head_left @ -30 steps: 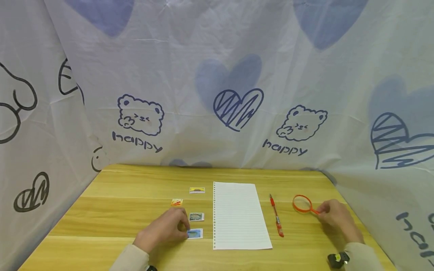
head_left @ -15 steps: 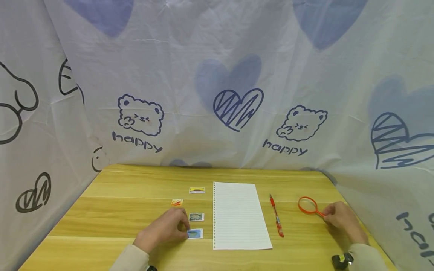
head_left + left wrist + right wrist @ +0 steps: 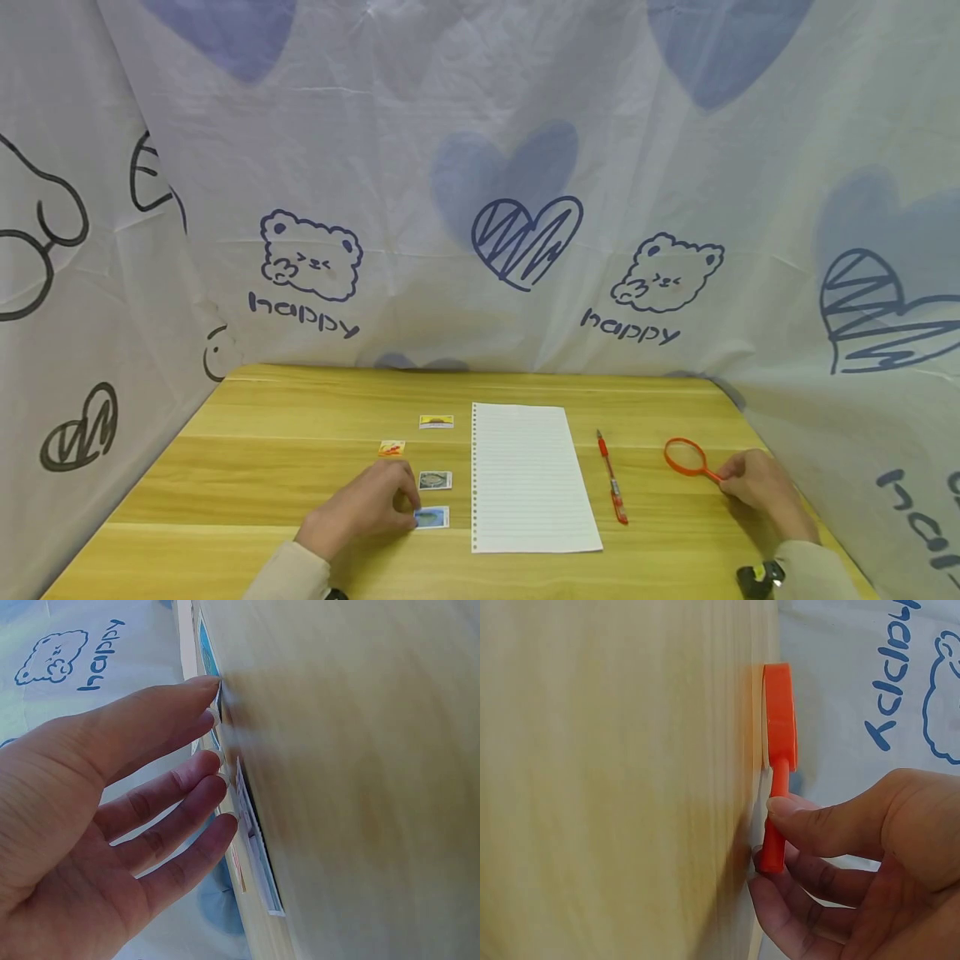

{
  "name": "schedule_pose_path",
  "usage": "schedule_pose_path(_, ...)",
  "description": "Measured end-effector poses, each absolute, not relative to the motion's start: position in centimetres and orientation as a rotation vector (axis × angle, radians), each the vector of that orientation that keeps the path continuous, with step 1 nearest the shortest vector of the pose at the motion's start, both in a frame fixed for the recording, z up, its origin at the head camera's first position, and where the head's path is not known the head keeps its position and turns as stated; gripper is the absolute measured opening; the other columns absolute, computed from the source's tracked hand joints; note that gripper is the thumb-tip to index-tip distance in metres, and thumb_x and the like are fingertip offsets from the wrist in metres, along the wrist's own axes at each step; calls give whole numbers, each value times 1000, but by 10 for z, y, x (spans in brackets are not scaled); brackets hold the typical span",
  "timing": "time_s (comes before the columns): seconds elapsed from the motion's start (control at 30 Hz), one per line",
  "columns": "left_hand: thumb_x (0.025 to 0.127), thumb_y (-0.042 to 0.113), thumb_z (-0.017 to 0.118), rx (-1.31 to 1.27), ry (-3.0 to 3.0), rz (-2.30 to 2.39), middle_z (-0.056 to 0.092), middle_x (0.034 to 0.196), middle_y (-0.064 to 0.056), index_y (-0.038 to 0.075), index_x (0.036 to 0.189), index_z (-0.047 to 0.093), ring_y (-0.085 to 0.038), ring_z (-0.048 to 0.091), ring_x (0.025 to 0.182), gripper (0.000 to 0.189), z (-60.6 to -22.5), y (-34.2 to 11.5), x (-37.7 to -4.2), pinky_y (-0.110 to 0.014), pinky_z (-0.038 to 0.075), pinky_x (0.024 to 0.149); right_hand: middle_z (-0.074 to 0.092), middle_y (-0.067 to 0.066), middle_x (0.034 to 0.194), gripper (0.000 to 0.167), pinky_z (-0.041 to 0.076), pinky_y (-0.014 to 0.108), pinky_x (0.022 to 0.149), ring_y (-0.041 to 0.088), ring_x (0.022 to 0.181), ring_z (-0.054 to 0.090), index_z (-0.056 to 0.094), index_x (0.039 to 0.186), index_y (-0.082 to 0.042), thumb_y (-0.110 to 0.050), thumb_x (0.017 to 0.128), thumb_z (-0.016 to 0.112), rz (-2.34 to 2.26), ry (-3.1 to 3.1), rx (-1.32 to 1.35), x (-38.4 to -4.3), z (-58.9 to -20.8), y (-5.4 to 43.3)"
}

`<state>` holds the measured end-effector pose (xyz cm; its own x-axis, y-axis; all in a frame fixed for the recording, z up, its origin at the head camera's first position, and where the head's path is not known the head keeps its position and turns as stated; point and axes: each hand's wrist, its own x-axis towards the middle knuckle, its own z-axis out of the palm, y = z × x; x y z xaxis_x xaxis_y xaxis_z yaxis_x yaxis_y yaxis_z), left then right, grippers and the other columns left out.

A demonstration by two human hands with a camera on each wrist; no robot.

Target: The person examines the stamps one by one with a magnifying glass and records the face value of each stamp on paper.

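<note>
Evidently, the blue card (image 3: 433, 517) beside the lined sheet (image 3: 528, 479) is pinched by the left hand (image 3: 367, 507) and could be creased by pressure; the magnifying glass (image 3: 781, 720) (right of the pen (image 3: 611, 479)), gripped by the right hand (image 3: 761, 483), could be dropped through slackness.

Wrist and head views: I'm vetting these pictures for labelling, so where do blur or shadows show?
Left wrist: the tabletop is soft, with dusky shadow beside the left hand; right wrist: the tabletop is soft too, shadowed near the right hand, while the orange magnifying glass looks crisper; head: any print on the blue stamp is too small to read.
</note>
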<state>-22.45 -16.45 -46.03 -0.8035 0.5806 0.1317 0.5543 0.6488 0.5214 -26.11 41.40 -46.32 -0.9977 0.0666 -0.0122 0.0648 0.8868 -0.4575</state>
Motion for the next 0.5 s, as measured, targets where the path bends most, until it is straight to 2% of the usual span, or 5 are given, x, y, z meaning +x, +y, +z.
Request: schedule_pose_path(0.5,78,7,87,958,2804,872,69,91,3,10,88,80,-9,60,83,13,-460,-164,-224,-20,50,71,72,8,79,10,45,31,67,15,73,56,75,85,1,-5,78,78,726,-3043,-77,-262,-466,418)
